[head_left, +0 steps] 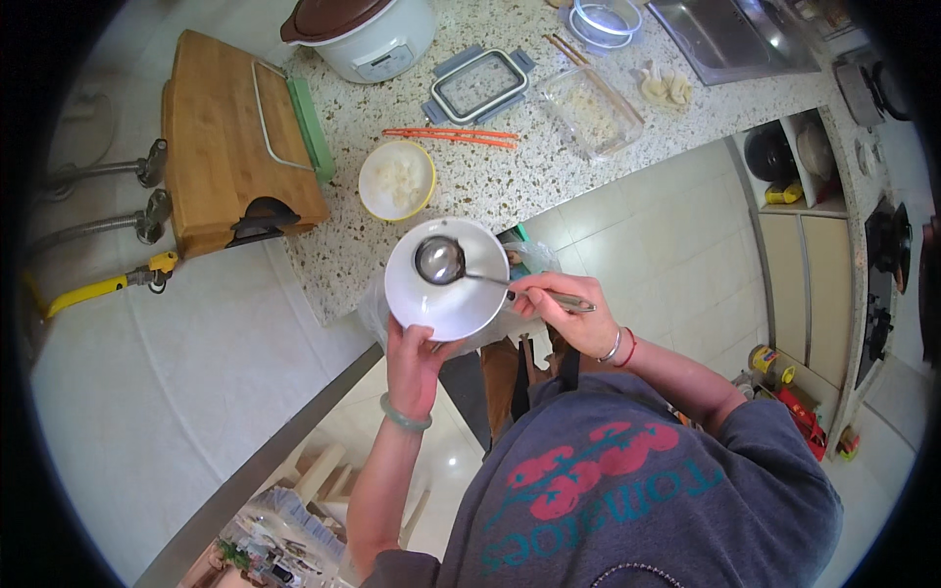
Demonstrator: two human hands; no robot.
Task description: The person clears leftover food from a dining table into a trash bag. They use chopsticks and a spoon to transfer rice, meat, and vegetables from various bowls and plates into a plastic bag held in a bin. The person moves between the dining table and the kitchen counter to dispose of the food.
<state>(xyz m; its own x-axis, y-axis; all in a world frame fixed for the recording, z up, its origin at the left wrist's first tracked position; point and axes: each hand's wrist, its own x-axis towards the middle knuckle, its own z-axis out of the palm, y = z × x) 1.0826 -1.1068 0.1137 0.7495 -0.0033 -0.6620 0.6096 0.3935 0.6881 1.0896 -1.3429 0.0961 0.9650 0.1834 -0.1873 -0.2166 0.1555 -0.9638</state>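
Observation:
My left hand [414, 358] is closed on the near rim of a white bowl [470, 304], held at the counter's front edge. With its fingers wrapped round the handle, my right hand [571, 312] holds a metal ladle [440, 261]. The ladle's round head is inside the bowl; whether it touches the bottom I cannot tell. Just beyond stands a smaller yellow-rimmed bowl [417, 203] with pale, whitish food in it. Orange chopsticks [451, 135] lie on the counter behind that.
On the speckled counter [333, 250] stand a white cooker [387, 39], a grey-framed lid [479, 86], a clear container with pale food [593, 116] and dumpling-like pieces [667, 86]. Wooden cutting boards [211, 137] lean at the left. A sink [735, 39] lies far right.

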